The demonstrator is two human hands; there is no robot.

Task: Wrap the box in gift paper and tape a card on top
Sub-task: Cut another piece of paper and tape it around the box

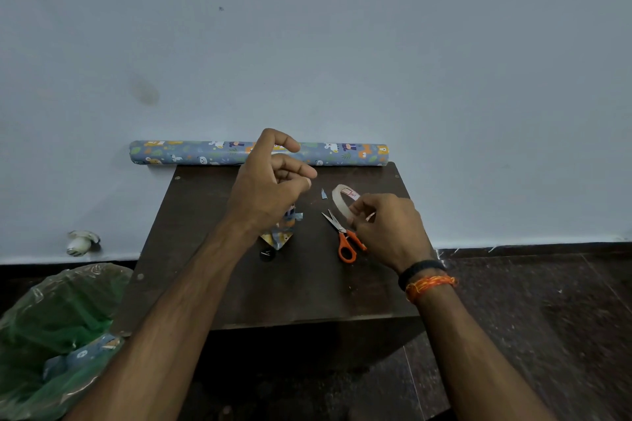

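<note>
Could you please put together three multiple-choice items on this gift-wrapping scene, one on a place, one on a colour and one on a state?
1. Where does the roll of gift paper lie?
A. along the far edge of the table, by the wall
B. in the green bag
C. on the floor

2. What colour are the scissors' handles?
A. blue
B. orange
C. black

3. What does the right hand do?
A. rests flat on the table
B. cuts with the scissors
C. holds the tape roll

Answers: 1 A, it spans the back edge at the wall. 2 B, the scissors have orange loops. 3 C, its fingers curl around the tape ring, scissors lying untouched.
</note>
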